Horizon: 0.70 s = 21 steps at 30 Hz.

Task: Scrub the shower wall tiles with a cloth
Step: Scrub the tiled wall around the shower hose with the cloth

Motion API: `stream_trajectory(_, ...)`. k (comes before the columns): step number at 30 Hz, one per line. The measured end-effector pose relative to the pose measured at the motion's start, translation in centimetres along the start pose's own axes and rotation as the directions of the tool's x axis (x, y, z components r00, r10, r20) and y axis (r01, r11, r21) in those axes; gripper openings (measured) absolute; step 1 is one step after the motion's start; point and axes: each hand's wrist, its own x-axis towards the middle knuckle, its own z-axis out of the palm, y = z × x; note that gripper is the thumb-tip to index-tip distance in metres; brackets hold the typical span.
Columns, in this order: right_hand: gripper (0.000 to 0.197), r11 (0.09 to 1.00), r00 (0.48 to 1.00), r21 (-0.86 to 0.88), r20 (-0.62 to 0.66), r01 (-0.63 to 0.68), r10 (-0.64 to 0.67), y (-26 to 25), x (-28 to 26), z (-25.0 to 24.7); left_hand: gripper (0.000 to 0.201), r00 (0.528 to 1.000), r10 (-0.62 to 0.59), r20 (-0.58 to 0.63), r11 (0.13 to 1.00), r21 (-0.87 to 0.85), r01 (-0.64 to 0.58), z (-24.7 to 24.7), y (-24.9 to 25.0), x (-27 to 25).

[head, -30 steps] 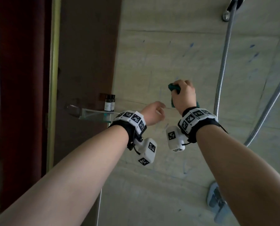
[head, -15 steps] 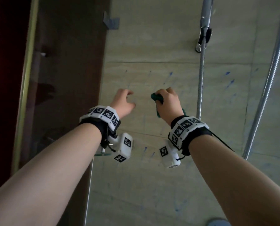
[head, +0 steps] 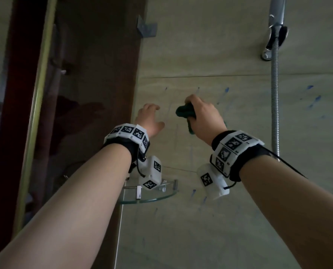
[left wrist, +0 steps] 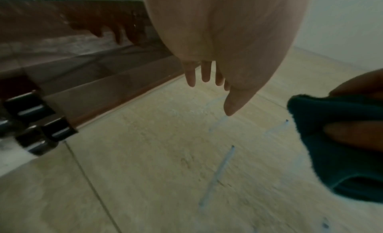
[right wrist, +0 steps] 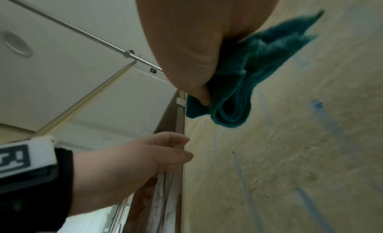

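The cloth [head: 185,113], dark teal and bunched into a folded wad, sits in the right hand [head: 204,115], whose fingers and thumb are curled round it. In the right wrist view its rolled fold [right wrist: 230,108] sticks out past the fingertips toward the wall; whether it touches the tile there I cannot tell, though it is at least very close. The cloth is up on the middle tile [head: 239,123], just under the grout line [head: 219,76] that runs across the wall.

Blue streaks [head: 314,100] are the dirt to shift. Most lie to the right of the cloth, toward the hose [head: 275,105]; a few thin ones [left wrist: 217,176] run below it and between the two hands. They slant roughly up and down the tile, so a stroke across them, rightward from the hand, looks like the useful one. The right hand is the nearer to them and already has the cloth, so the scrubbing falls to it.

The left hand [head: 149,121] holds nothing: fingers spread and loosely bent, near the tile's left edge beside the brown panel [head: 95,94], apart from the cloth. It seems placed to brace.

Below the wrists a glass corner shelf [head: 154,193] juts from the wall; a downward stroke should stop short of it.
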Motion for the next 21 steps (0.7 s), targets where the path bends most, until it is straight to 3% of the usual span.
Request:
stream_trajectory(3, 0.03, 0.989, 0.991, -0.143, -0.121, 0.044, -0.062, -0.3, 1.7, 0.1, 0.062, 0.999, 0.045, 0.001, 0.999, 0.024, -0.045, -0.1, -1.5, 2.1)
stream_trajectory(7, 0.025, 0.997, 0.959, -0.065, -0.276, 0.042, -0.059, -0.7, 4.2, 0.4, 0.07, 0.996, 0.089, -0.03, 0.995, 0.036, -0.088, -0.4, -3.3, 5.0)
stream_trajectory(12, 0.028, 0.991, 0.965, 0.021, -0.229, 0.132, -0.124, -1.5, 5.6, 2.6, 0.084, 0.999, 0.027, 0.03, 0.996, 0.08, -0.029, 0.1, -5.5, 6.9)
stream_trajectory(15, 0.031, 0.993, 0.978, 0.02, -0.178, 0.113, -0.107, -1.4, 6.3, 3.8, 0.087, 0.999, -0.005, 0.051, 0.998, 0.064, 0.001, 0.6, -6.7, 7.2)
stream_trajectory(21, 0.027, 0.999, 0.988, -0.011, -0.146, 0.04, -0.041, -1.0, 8.2, 4.7, 0.088, 0.996, 0.05, 0.078, 0.999, 0.002, -0.05, 0.3, -7.2, 7.2)
